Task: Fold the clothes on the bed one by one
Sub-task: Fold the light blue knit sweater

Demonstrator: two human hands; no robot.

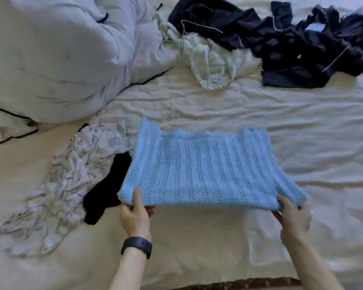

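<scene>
Open sheet to the right and front, clutter to the left and back.

The bed (302,126) lies bare right of the blue knit (201,166) and between it and the far dark heap (291,45). Just left, a crumpled patterned garment (57,185) and a black piece (107,185) crowd its edge; the bunched duvet (57,55) blocks the far left.
</scene>
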